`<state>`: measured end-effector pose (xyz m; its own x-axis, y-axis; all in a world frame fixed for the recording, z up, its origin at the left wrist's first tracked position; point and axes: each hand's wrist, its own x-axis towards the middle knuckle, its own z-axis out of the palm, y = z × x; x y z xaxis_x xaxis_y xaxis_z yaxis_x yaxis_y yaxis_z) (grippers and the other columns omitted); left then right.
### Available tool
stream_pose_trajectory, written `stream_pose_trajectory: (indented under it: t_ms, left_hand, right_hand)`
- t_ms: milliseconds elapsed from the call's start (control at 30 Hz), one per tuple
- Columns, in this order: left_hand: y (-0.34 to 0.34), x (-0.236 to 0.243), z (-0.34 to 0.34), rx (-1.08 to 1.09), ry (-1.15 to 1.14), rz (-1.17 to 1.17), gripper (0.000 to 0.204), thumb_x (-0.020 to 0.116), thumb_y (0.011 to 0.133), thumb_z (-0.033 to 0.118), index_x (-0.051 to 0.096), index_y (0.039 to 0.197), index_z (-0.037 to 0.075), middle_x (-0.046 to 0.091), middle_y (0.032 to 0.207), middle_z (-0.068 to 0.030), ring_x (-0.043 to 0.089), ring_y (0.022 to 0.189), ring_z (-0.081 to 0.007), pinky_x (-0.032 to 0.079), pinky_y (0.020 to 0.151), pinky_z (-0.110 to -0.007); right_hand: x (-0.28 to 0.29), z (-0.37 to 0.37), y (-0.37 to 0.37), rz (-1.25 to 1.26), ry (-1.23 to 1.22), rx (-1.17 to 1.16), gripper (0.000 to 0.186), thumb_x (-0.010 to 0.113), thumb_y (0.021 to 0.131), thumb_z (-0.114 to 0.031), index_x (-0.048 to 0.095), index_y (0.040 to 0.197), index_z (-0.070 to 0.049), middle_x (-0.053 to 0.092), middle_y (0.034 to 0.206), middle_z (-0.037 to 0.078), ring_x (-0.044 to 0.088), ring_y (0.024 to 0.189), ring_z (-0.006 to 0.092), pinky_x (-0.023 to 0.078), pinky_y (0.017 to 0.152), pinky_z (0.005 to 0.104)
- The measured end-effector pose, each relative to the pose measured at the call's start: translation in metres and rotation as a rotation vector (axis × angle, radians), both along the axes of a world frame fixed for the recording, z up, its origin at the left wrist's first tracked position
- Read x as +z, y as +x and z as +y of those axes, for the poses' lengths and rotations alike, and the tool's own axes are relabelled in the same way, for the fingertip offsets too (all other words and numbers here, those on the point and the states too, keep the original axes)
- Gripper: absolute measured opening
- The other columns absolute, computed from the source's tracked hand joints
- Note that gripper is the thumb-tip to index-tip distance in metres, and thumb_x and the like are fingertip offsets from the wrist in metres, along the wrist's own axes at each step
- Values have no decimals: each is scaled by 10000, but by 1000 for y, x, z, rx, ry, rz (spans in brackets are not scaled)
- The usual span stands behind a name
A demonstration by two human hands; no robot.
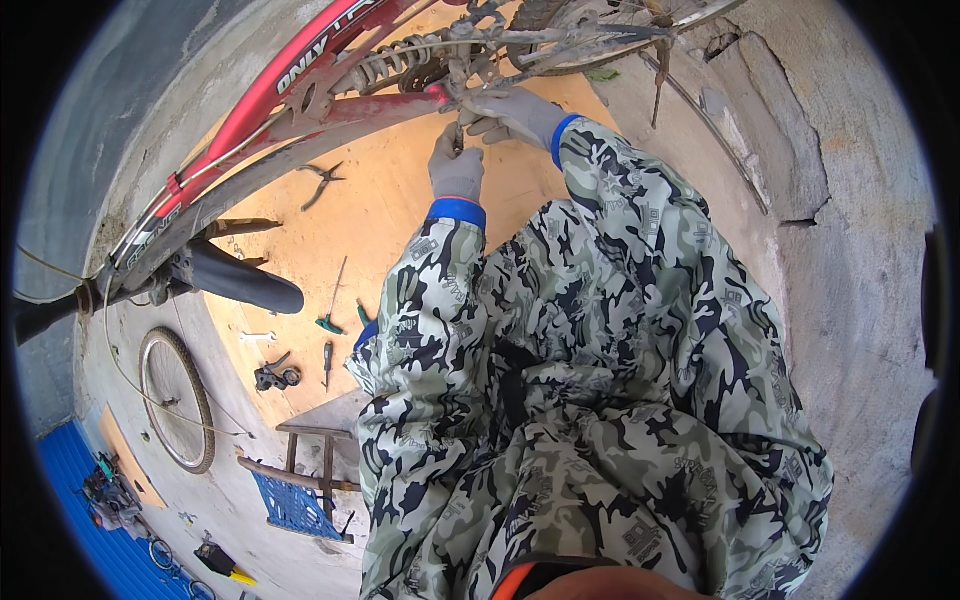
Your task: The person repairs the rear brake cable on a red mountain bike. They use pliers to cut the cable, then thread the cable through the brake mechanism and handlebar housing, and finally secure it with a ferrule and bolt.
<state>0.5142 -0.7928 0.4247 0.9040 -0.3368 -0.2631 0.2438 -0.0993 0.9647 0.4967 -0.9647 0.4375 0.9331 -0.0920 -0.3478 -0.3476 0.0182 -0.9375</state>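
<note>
Above me lies a red bicycle frame with a coil shock and a dirty linkage by the crank area. My left hand, in a grey glove, is closed on a small dark piece just below that linkage. My right hand, gloved too, reaches to the red-tipped frame joint with curled fingers; what they hold, if anything, is hidden. A tan board under the work carries pliers, a green-handled tool, a white wrench, a screwdriver and a black component.
The bike's black saddle juts over the board. A loose wheel and a low stool with blue webbing are at lower left, beside a blue corrugated surface with items on it. Cracked concrete runs along the right.
</note>
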Motion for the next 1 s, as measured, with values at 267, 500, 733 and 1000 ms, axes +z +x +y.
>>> stream_pose_trajectory:
  t_ms: [267, 500, 733, 1000]
  left_hand:
    - [-50, 59, 32, 36, -282, 190, 365, 585, 970, 32, 573, 1317, -83, 713, 1028, -139, 690, 717, -169, 554, 579, -255]
    - [-62, 97, 66, 205, -215, -224, 294, 738, 903, 77, 687, 1166, -44, 725, 908, -97, 652, 649, -97, 508, 555, -214]
    - [-69, 103, 67, 317, -217, -610, 317, 806, 832, -6, 716, 1137, -4, 741, 1019, -90, 726, 822, -126, 569, 719, -244]
    - [-72, 111, 76, 277, -278, -703, 391, 842, 818, 22, 704, 1182, -21, 739, 1017, -102, 720, 835, -133, 566, 711, -248]
  right_hand:
    - [59, 28, -10, 70, -33, 15, 479, 660, 998, -465, 692, 1234, -50, 714, 996, 28, 554, 629, 72, 386, 499, 205]
    - [108, 69, -37, -108, 307, 58, 404, 627, 1039, -362, 706, 1207, -3, 537, 782, -41, 369, 565, 40, 297, 479, 216]
    - [124, 98, -63, -104, 583, -170, 317, 627, 1048, -302, 716, 1196, -36, 511, 845, -51, 476, 661, 50, 404, 573, 207]
    - [136, 106, -68, -257, 476, -282, 327, 597, 1060, -260, 691, 1266, -26, 570, 886, -33, 502, 718, 52, 420, 615, 202]
